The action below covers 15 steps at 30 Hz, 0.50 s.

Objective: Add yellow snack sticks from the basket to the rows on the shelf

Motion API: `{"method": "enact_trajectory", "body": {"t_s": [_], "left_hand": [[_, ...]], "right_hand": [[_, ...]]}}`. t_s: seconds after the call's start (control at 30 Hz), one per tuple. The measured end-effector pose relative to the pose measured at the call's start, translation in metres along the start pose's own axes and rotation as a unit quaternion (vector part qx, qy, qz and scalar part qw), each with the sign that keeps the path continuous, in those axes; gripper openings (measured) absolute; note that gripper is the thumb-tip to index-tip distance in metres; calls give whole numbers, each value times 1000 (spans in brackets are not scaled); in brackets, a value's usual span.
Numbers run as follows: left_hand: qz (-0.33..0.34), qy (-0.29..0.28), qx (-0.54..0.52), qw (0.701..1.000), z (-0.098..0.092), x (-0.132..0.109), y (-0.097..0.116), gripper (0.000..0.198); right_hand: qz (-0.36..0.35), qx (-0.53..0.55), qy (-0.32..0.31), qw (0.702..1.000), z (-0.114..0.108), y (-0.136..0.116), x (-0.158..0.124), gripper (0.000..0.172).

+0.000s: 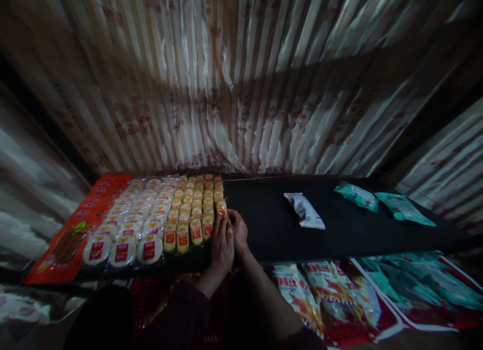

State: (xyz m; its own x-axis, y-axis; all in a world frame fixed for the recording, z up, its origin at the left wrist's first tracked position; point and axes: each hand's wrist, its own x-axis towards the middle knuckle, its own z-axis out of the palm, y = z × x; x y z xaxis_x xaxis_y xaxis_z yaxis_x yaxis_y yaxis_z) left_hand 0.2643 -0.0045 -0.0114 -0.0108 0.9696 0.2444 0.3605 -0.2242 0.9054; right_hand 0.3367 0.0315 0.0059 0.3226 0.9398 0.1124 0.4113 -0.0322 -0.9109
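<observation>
My left hand [222,243] and my right hand [239,229] are side by side at the right end of the yellow rows. Between them, at the fingertips, is a small yellow wrapped cake [221,208] with a red label; its lower part is hidden by my fingers. The fingers of both hands are closed around it. Just left of my hands stand several rows of the same yellow wrapped cakes [183,237]. Beside those, farther left, are rows of round white wrapped cakes [122,249] with red labels.
An orange packet [81,214] lies at the left end of the black shelf [260,234]. On the right are a white packet [307,211] and two teal packets [356,196]. Below, boxes hold white-and-red bags [298,292] and teal bags [426,282]. Striped sheeting [241,88] hangs behind.
</observation>
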Motion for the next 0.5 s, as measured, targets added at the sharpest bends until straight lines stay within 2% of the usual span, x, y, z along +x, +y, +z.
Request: {"method": "enact_trajectory", "body": {"t_s": [0.23, 0.5], "left_hand": [[-1, 19, -18, 1000, 11, 5, -9, 49], [38, 7, 24, 999, 7, 9, -8, 51]], "right_hand": [[-9, 17, 8, 1000, 5, 3, 7, 29], [-12, -9, -10, 1000, 4, -1, 13, 32]]}}
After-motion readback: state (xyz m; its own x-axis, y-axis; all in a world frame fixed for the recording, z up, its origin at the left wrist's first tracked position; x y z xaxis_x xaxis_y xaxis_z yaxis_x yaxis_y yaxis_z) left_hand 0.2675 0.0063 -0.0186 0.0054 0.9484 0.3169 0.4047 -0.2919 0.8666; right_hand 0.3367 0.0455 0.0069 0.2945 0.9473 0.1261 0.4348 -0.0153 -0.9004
